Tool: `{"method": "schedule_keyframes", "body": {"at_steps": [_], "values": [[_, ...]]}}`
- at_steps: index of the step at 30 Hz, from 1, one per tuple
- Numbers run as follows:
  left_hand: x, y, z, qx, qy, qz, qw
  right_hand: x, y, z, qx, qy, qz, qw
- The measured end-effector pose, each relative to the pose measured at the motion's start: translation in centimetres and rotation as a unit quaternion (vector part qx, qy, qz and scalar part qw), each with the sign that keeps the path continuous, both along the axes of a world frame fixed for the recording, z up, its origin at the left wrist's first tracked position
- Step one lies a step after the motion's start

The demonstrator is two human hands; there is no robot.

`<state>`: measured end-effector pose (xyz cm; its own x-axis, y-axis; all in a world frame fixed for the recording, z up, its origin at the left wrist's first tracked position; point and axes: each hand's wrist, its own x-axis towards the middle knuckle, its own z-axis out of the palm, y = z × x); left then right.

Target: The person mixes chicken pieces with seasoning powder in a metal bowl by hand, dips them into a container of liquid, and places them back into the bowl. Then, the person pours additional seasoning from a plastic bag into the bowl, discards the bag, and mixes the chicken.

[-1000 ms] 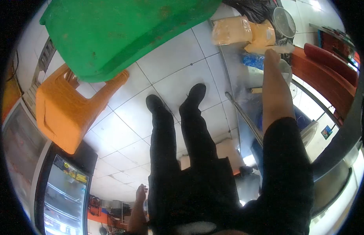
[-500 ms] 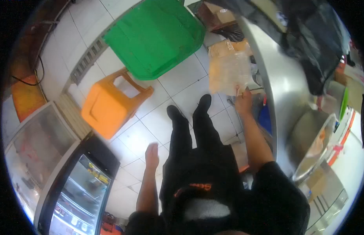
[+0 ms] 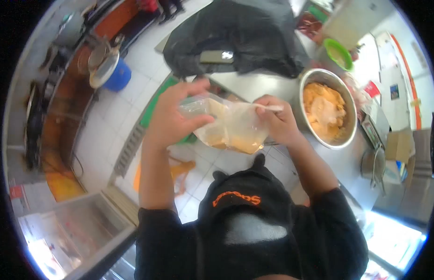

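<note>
In front of my chest a clear plastic bag [image 3: 235, 123] hangs above the floor. Its lower part looks yellowish; whether that is inside or seen through the plastic I cannot tell. My right hand [image 3: 277, 120] pinches the bag's right edge between thumb and fingers. At the bag's left end is my left hand [image 3: 172, 114], thumb and fingers spread apart, with the plastic between them but no visible grip. To the right, a large steel bowl [image 3: 305, 112] on the counter holds an orange-yellow mass [image 3: 323, 109] with a pale patch on top.
A black plastic sheet or bag [image 3: 240, 32] covers the counter's far end, with a phone [image 3: 217, 57] on it. Beyond the bowl stand a green basin [image 3: 337, 53] and a scale [image 3: 372, 130]. An orange stool [image 3: 179, 172] and a blue bucket [image 3: 118, 77] are to the left.
My right hand has lifted the plastic bag from low beside the counter to chest height. My left hand has risen from my side to the bag. The view has turned toward the counter.
</note>
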<state>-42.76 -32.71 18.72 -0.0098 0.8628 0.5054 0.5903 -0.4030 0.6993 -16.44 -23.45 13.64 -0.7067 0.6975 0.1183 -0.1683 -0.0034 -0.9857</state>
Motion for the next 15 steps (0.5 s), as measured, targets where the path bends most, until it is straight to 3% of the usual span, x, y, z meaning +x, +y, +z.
{"method": "schedule_keyframes", "body": {"at_steps": [2, 3, 6, 8, 10, 12, 14, 15], "values": [[2.4, 1.7, 2.8, -0.123, 0.019, -0.05, 0.991, 3.2, 1.2, 2.3, 0.028, 0.019, -0.026, 0.999], [4.5, 2.7, 4.5, -0.037, 0.028, -0.056, 0.997, 4.8, 1.8, 3.4, 0.063, 0.038, -0.051, 0.996], [11.1, 6.2, 9.1, -0.021, -0.007, -0.082, 0.996, 10.5, 3.6, 6.3, 0.089, 0.043, -0.105, 0.99], [17.3, 9.4, 11.8, 0.077, 0.055, -0.103, 0.99, 15.0, 5.7, 6.5, 0.022, 0.101, -0.194, 0.976], [23.5, 12.4, 14.1, 0.151, 0.099, -0.115, 0.977, 20.5, 8.1, 6.3, 0.044, 0.085, -0.248, 0.964], [29.5, 15.0, 16.7, 0.225, 0.186, -0.078, 0.953, 26.2, 9.8, 5.5, 0.078, 0.291, -0.191, 0.934], [34.7, 16.6, 20.0, 0.188, 0.203, -0.077, 0.958, 34.6, 12.0, -0.4, -0.014, 0.343, -0.26, 0.903], [37.0, 17.6, 20.8, 0.259, 0.175, -0.074, 0.947, 36.0, 11.0, -1.0, -0.024, 0.302, -0.359, 0.883]]}}
